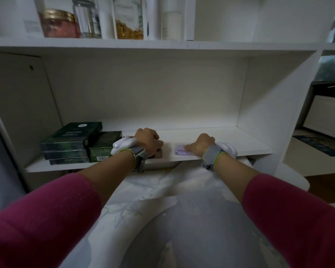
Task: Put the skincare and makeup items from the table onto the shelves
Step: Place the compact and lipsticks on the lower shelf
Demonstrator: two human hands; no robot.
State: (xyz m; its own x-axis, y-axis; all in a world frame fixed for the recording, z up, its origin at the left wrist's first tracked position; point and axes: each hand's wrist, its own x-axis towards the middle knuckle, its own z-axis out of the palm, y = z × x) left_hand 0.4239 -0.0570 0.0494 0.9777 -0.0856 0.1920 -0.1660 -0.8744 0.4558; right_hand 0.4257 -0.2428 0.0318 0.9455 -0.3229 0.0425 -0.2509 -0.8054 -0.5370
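Head view: I look down along both of my arms into a white shelf unit [182, 167], its lower shelf at hand level.
Left hand: my left hand [148, 143] lies knuckles up on the lower shelf, fingers curled down and closed over a small brownish item [159, 154] at the front edge; only a corner of that item shows, so I cannot tell what it is.
Right hand: my right hand [202, 145] rests on the same shelf, fingers pressed together and stretched flat toward the left, fingertips on a pale lilac packet [182, 150].
Lilac packet: lies flat near the shelf's front edge, between my two hands, apart from the brownish item.
Green boxes: a stack of dark green boxes [70, 144] sits at the left end of the lower shelf, with another green box [103, 147] just beside it, close to my left wrist.
Upper shelf: a jar with a gold lid [59, 24], a clear bottle [87, 18], a bottle holding golden beads [129, 20] and white tubes [171, 20] stand in a row.
Wrists: each carries a grey strap with a white sensor [122, 145].
Sleeves: magenta sleeves [46, 219] cover both forearms.
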